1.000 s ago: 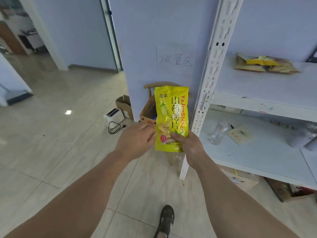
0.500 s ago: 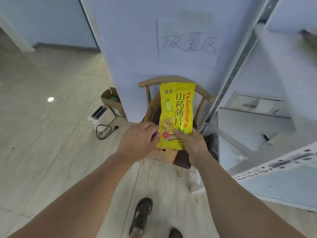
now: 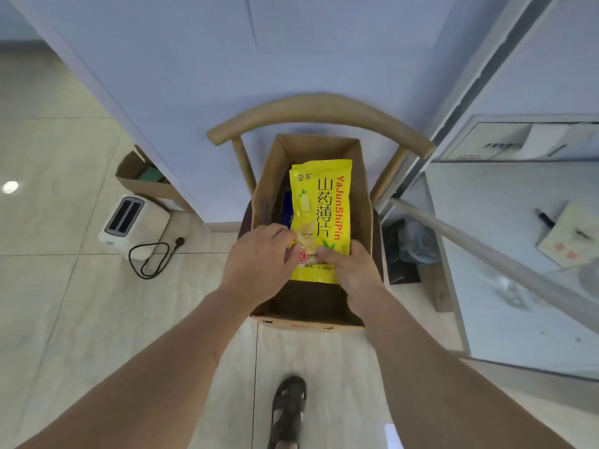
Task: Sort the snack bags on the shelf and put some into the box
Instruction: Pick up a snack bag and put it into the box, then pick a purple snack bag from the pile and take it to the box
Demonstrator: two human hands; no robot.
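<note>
Yellow snack bag point(image 3: 321, 218) over open cardboard box point(image 3: 364, 202); my left hand point(image 3: 259, 260) and right hand point(image 3: 351, 270) pinch its lower end; blue packet point(image 3: 287, 212) inside.

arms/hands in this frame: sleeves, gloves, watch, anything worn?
Both forearms are bare for as far as the frame shows them: no sleeves in view. The left hand and right hand are bare too, with no gloves. No watch, band or ring is visible on the wrists or on the fingers that show. The only clothing in view is a dark strapped sandal on one foot.

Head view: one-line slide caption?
Both hands hold a yellow bag over the box on a chair.
</note>
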